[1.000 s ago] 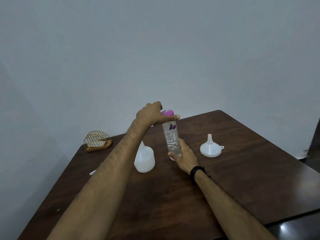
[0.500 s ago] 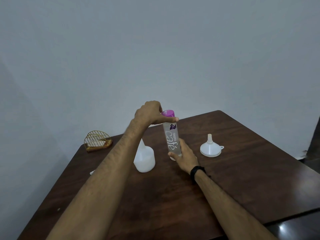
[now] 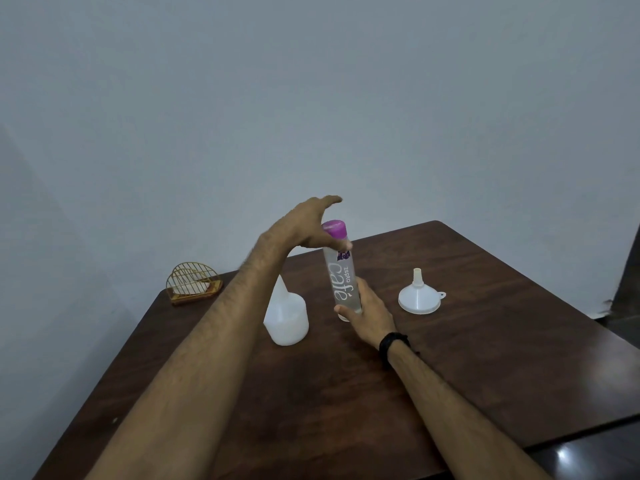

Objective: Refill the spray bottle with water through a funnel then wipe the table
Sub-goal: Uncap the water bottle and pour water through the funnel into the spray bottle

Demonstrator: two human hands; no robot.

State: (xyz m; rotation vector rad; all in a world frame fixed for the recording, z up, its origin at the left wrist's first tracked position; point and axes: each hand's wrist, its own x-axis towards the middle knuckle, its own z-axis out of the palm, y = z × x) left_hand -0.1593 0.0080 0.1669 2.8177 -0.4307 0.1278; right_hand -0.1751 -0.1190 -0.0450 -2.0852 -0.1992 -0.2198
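Observation:
A tall clear water bottle point(image 3: 343, 285) with a purple cap point(image 3: 334, 229) stands upright on the dark wooden table point(image 3: 346, 393). My right hand point(image 3: 369, 315) grips its base. My left hand point(image 3: 304, 226) is at the cap: the thumb lies against the bottle just under it, and the fingers stretch out above and behind it. Left of the water bottle stands a white translucent spray bottle point(image 3: 285, 317) with a tapered neck and no spray head, partly hidden by my left forearm. A white funnel point(image 3: 419, 299) sits upside down on the table to the right.
A gold wire napkin holder point(image 3: 194, 284) stands at the table's far left corner against the wall. The table's right and front edges drop to a dark floor point(image 3: 588, 459).
My left hand's fingers, curled over the purple cap before, have lifted and straightened above it. The bottle and my right hand have stayed in place.

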